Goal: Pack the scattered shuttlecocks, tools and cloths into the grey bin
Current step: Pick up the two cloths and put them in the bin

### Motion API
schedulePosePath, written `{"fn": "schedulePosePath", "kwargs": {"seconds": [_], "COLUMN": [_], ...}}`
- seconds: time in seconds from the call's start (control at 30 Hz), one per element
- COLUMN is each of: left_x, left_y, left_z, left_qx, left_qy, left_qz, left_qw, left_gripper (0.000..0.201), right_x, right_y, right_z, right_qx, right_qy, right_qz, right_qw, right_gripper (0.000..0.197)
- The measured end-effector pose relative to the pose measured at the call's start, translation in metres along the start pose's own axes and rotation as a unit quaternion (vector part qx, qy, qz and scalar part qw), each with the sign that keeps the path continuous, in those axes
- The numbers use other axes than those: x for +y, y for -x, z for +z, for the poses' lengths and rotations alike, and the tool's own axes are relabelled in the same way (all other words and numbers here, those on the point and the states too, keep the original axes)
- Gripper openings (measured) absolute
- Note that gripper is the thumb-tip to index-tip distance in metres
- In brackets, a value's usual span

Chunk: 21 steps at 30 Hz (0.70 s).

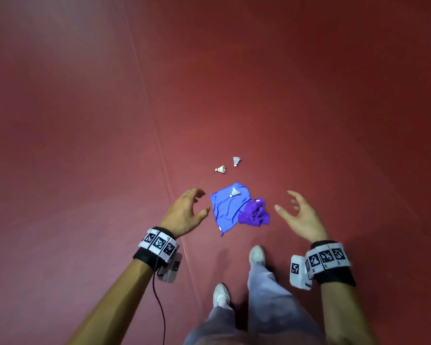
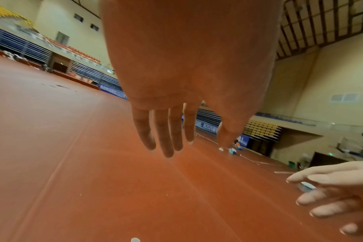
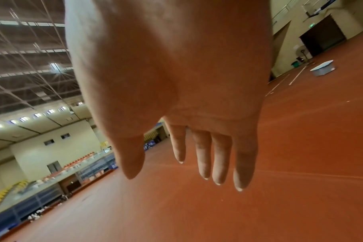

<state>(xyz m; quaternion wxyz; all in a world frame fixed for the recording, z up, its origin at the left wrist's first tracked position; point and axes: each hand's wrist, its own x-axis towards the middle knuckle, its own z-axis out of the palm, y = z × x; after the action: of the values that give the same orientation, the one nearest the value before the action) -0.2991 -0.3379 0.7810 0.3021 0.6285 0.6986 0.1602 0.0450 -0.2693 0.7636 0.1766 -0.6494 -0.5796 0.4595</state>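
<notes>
Two cloths on the red floor (image 1: 85, 120), touching: blue cloth (image 1: 225, 210) spread flat, a shuttlecock (image 1: 235, 192) on it; purple cloth (image 1: 254, 213) bunched at its right. Two more shuttlecocks (image 1: 220, 169) lie just beyond. Left hand (image 1: 184, 215) and right hand (image 1: 300, 217): each grip spread, empty, flanking the cloths. Grey bin (image 3: 323, 69) well apart, far right. Advice: gather the blue cloth's corners upward so the shuttlecock stays cradled.

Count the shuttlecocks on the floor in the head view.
3. One shuttlecock lies on the blue cloth; two lie on the bare floor beyond it, one left, one right. The purple cloth may hide more.
</notes>
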Motion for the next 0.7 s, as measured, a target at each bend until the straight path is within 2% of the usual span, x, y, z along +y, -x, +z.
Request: {"fn": "schedulePosePath", "kwargs": {"seconds": [0.17, 0.33, 0.43, 0.53, 0.63, 0.7], "left_x": [-0.011, -0.055, -0.097, -0.147, -0.194, -0.223], "left_y": [-0.126, -0.226, -0.259, -0.277, -0.293, -0.306], "left_z": [0.017, 0.07, 0.121, 0.183, 0.25, 0.293], "left_qx": [-0.089, -0.178, -0.26, -0.332, -0.374, -0.389], "left_qy": [-0.091, -0.21, -0.319, -0.378, -0.388, -0.381], "left_qz": [0.0, -0.06, -0.066, -0.068, -0.075, -0.068], "left_qw": [0.992, 0.959, 0.909, 0.862, 0.839, 0.836], "left_gripper": [0.049, 0.055, 0.058, 0.061, 0.062, 0.062], "right_x": [0.05, 0.089, 0.134, 0.21, 0.288, 0.326], "right_y": [-0.103, -0.21, -0.257, -0.295, -0.335, -0.364], "right_z": [0.006, 0.034, 0.061, 0.093, 0.127, 0.15], "right_qx": [-0.067, -0.13, -0.181, -0.245, -0.294, -0.302], "right_qy": [0.042, 0.068, 0.122, 0.185, 0.244, 0.278], "right_qz": [0.069, 0.119, 0.134, 0.145, 0.145, 0.129], "right_qw": [0.995, 0.982, 0.967, 0.941, 0.913, 0.902], "right_gripper": [0.08, 0.074, 0.068, 0.087, 0.094, 0.092]}}
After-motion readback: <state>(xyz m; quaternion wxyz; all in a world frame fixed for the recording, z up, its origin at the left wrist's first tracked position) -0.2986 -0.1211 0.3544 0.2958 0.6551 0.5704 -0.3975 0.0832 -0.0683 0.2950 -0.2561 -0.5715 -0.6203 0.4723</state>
